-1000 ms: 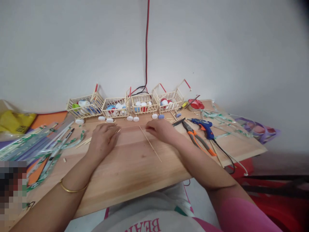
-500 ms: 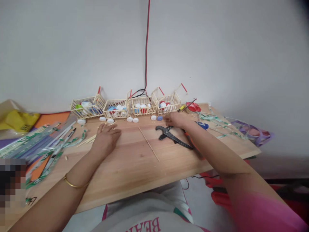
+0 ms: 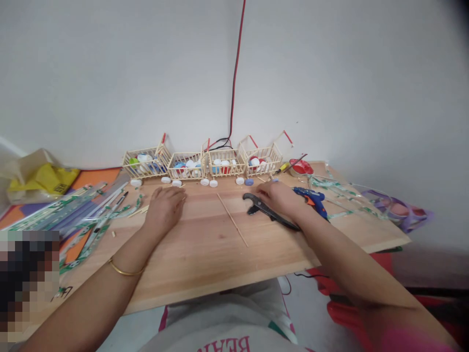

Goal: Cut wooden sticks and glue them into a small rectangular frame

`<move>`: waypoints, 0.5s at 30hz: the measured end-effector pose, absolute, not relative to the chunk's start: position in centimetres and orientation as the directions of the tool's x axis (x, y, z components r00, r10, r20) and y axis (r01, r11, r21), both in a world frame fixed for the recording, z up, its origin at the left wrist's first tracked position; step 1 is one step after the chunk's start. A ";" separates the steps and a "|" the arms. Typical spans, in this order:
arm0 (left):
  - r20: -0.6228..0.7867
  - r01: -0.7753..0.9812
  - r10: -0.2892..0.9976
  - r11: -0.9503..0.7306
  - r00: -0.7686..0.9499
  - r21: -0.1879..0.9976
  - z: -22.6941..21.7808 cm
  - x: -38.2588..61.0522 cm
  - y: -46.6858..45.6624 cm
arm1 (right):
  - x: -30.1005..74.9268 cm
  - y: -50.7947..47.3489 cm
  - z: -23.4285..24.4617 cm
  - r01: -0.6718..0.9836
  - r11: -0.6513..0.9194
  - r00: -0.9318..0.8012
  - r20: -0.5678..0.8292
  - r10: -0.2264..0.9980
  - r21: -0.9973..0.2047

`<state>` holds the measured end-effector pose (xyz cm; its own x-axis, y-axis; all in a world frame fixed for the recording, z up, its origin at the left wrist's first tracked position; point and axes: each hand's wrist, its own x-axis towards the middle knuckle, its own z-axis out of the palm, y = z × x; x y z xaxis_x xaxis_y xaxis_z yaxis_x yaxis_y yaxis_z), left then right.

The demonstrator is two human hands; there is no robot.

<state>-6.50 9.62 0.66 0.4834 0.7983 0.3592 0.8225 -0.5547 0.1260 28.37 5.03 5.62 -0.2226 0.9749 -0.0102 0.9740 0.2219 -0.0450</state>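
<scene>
My left hand (image 3: 165, 208) rests palm down on the wooden board (image 3: 205, 264), its fingers stretched out beside a few short thin sticks. My right hand (image 3: 278, 198) is at the right, behind the dark-handled pliers (image 3: 271, 212). Its fingers are bent down to the board near the wheels of the rightmost cart, and their tips are mostly hidden. Between my hands lies one thin wooden stick (image 3: 232, 220). Just right of my right hand is a blue glue gun (image 3: 315, 199) with an orange trigger.
Several small stick-built carts with red handles, such as the leftmost cart (image 3: 146, 164), stand along the wall, loaded with bottle caps. A red dish (image 3: 301, 167) and yellow-handled tool (image 3: 284, 167) sit right. Packaged sticks (image 3: 69, 208) and a yellow bag (image 3: 54, 178) lie left.
The view has shifted, so everything sits farther right in it. My right hand has drawn back slightly from the carts, and more of the glue gun shows. My left hand stays on the board.
</scene>
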 end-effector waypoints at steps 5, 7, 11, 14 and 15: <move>0.488 0.891 0.867 -0.300 0.105 0.341 2.2 -9.2 10.7 | 25.4 2.2 5.6 0.883 0.389 -0.397 0.027 0.918 -0.263; 0.482 0.894 0.876 -0.235 0.025 0.381 2.4 -10.0 10.9 | 23.6 2.4 5.6 0.820 0.458 -0.464 0.071 0.883 -0.344; 0.413 0.858 0.911 -0.202 -0.013 0.472 1.8 -10.1 10.9 | 17.9 4.9 5.2 0.715 0.504 -0.534 0.087 0.841 -0.484; 0.398 0.837 0.917 -0.213 -0.006 0.503 1.5 -9.9 10.8 | 13.7 7.7 4.0 0.707 0.526 -0.563 0.074 0.823 -0.474; 0.405 0.832 0.914 -0.213 -0.015 0.513 1.4 -10.0 10.8 | 12.6 8.7 3.4 0.711 0.527 -0.555 0.089 0.827 -0.466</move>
<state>-9.96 10.85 1.42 -0.0151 0.9143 0.4047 0.8318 -0.2132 0.5126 12.61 8.66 3.44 -0.5546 0.8274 0.0885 0.7112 0.5266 -0.4657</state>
